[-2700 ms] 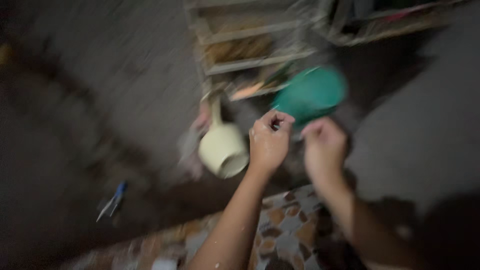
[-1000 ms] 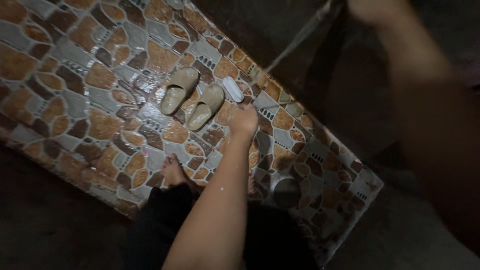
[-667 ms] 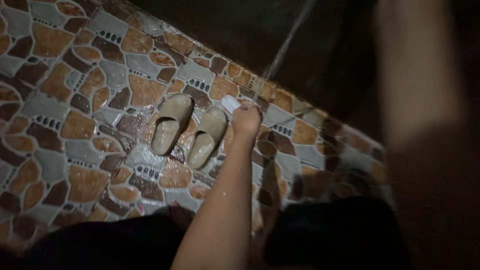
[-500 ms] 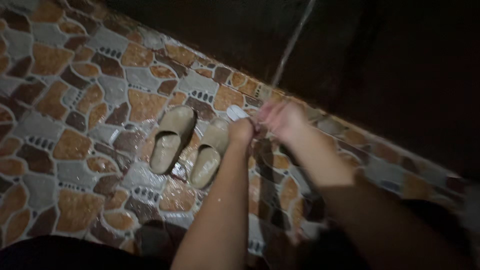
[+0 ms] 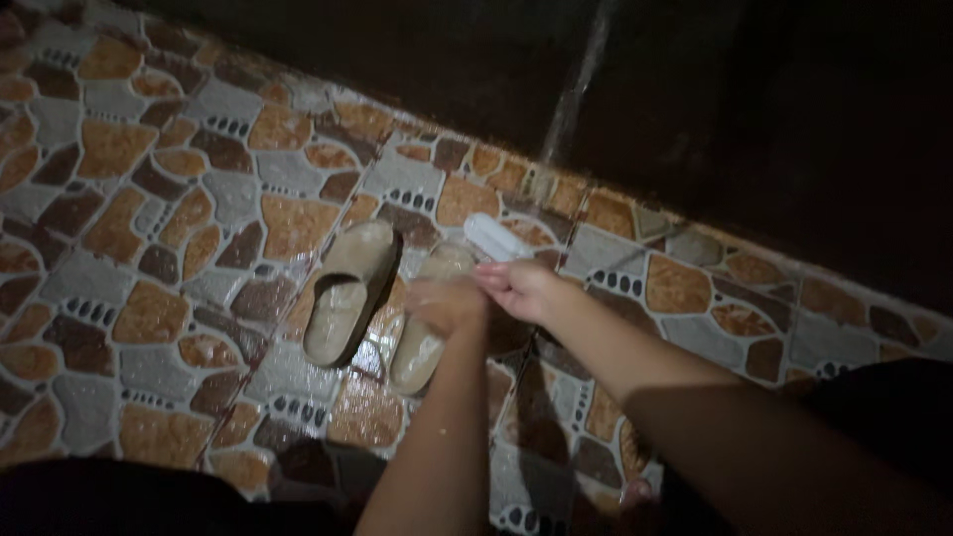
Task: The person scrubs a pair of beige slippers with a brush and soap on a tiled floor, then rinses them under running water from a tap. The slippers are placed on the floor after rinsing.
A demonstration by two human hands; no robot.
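Since half a second ago the hands have slid down and apart from the falling water: the left hand point(image 5: 447, 303) now hovers blurred over the toe of the nearer slipper, and the right hand point(image 5: 521, 288) has turned palm-up beside it, fingers loosely spread and grasping nothing. Whether the left hand is clenched or loose I cannot tell, it is too smeared by motion, though nothing shows in it. Both hands sit close together, seemingly touching at the fingertips, above the wet tiled floor point(image 5: 149, 248) with its brown and orange stone pattern. Just beyond the right hand's fingers lies a white bar of soap point(image 5: 493, 236), flat on the tiles near the dark edge where the floor ends. A thin stream of water point(image 5: 576, 84) comes down from above and lands just past the soap. Two beige slippers stand side by side: the left slipper point(image 5: 345, 293) lies clear of the hands, the right slipper point(image 5: 427, 328) is partly covered by the left hand. As I judge it, the danger is the wet: the tiles shine with water, the soap would be slick to pick up and could shoot off over the dark edge, and a bare foot or a slipper sole could skid on the soapy patch. Light is poor too, so a reach could miss. Counted: two hands, two slippers, one bar of soap, one stream of water.
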